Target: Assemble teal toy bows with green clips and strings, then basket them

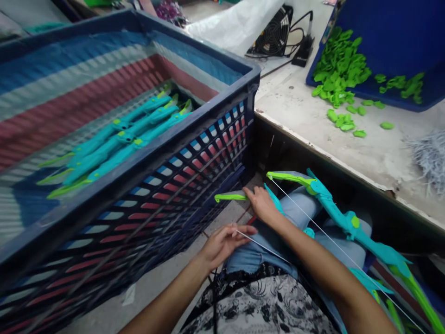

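A white string (266,247) runs from the fingers of my left hand (222,243) back across my lap. My left hand pinches it between thumb and fingers. Just beyond, my right hand (262,204) is closed around the limb of a toy bow, whose bright green tip (229,197) points left. That bow's turquoise body is mostly hidden under my right forearm. A second toy bow (332,206), turquoise with green ends, lies over my knees to the right, its white string stretched from tip to tip.
Left of me stands a dark blue plastic crate (194,167) with a striped lining and several toy bows (128,137). On the white worktop (288,99) are a blue bin (385,41) spilling green plastic pieces (342,69), a black fan (276,32) and a bundle of white strings (431,155).
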`<state>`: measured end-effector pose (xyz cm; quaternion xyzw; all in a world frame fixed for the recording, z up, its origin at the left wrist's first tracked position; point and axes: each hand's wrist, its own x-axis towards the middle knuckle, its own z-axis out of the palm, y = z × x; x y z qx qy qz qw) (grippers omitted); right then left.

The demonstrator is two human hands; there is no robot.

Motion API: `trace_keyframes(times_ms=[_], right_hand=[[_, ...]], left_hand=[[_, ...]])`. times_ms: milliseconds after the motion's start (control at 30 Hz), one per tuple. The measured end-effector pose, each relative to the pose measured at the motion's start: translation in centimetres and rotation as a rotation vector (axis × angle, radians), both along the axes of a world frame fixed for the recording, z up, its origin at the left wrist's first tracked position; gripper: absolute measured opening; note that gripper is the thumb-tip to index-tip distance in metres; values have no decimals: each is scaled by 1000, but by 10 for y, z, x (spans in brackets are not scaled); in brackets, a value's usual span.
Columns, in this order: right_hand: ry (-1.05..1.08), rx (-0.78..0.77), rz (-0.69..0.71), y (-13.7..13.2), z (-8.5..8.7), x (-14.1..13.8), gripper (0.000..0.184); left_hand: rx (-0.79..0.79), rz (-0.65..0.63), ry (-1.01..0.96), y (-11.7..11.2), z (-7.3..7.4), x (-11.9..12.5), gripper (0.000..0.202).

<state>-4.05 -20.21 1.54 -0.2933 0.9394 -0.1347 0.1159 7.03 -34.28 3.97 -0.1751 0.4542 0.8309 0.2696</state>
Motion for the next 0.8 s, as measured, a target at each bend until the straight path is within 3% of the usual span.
trace_keyframes(times_ms=[67,133,233,367,533,633,800], right_hand=[[-145,-153,-22,5,1,-5,58],[-323,-387,-19,12,1,-8,62],[-590,-700,-33,24,-3,-7,55],[-913,-971,-104,40,-8,-2,57],[-1085,-1039,-238,53,-1,6,64],[-1090,-1053,-272,55,6,9,64],[-1089,-1079,-303,54,8,11,61]], left_hand=[[280,46,-92,13,14,-5,31],[369,69,-94,26,22,-7,33],[281,39,-58,36,27,-8,31],[104,100,-40,20,31,-14,38],[-125,248,72,-10,49,-43,39],[-234,310,150,-9,56,-61,42],[-426,365,290,3,53,-75,36]])
